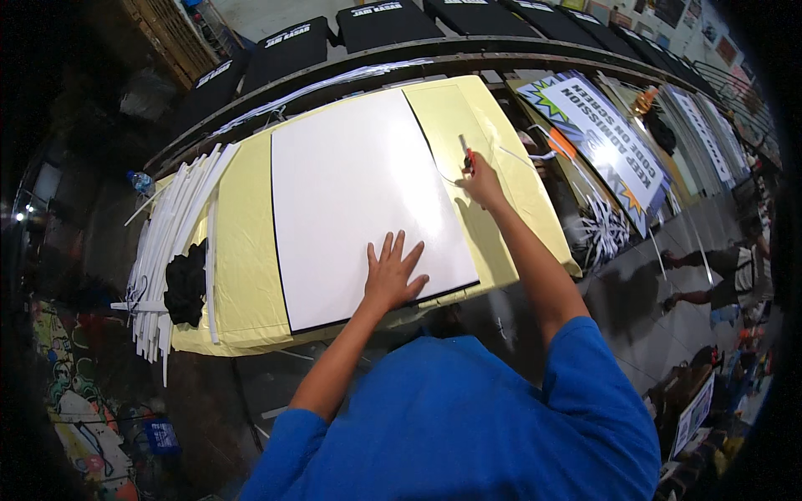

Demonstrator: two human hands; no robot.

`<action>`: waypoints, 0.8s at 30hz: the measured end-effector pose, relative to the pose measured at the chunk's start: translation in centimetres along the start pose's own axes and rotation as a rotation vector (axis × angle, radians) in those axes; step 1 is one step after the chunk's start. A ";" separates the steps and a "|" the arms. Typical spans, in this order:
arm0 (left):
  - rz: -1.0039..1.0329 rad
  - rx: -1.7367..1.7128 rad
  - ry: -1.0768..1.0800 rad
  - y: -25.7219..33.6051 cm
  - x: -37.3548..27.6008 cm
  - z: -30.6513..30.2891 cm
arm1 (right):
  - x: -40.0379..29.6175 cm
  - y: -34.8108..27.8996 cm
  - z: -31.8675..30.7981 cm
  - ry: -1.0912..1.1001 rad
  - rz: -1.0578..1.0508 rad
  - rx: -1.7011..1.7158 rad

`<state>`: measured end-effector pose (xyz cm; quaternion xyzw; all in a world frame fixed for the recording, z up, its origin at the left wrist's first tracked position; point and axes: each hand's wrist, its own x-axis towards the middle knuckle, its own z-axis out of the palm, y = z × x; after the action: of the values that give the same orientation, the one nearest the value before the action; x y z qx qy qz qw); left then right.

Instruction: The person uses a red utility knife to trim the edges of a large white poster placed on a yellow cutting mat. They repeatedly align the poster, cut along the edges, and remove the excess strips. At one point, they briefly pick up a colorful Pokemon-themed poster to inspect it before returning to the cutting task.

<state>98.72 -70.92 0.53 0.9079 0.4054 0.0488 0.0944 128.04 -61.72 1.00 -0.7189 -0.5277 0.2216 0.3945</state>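
A large white sheet (pixel 344 188) with dark borders lies on a table covered in glossy yellow material (pixel 244 250). My left hand (pixel 393 272) rests flat on the sheet close to its near edge, fingers spread. Past the sheet's right edge, my right hand (pixel 485 185) grips a snap-off utility knife (pixel 469 158) with red on its handle; the blade points away from me. A thin dark strip (pixel 443 177) curves from the sheet's right edge to my right fingers. Most of the knife's handle is hidden in the hand.
White strips (pixel 182 232) and a black cloth (pixel 186 285) lie at the table's left end, near a plastic bottle (pixel 141 182). Printed signboards (pixel 601 138) and a bundle of white offcuts (pixel 603 228) are at right. Black T-shirts (pixel 388 28) line the back. Another person (pixel 730 275) is at far right.
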 end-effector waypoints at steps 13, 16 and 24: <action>-0.038 0.006 -0.057 0.0 0.2 -0.3 | 19.1 -4.5 -14.3 0.521 -0.458 -0.246; 0.008 0.001 -0.082 0.2 0.4 -0.9 | 22.1 -7.0 -19.9 0.527 -0.494 -0.372; 0.089 -0.030 -0.042 -0.1 0.2 -0.9 | 21.8 -7.6 -25.7 0.605 -0.466 -0.626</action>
<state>98.63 -70.65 1.39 0.9245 0.3616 0.0399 0.1143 150.06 -48.93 24.41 -0.6980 -0.5774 -0.2603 0.3343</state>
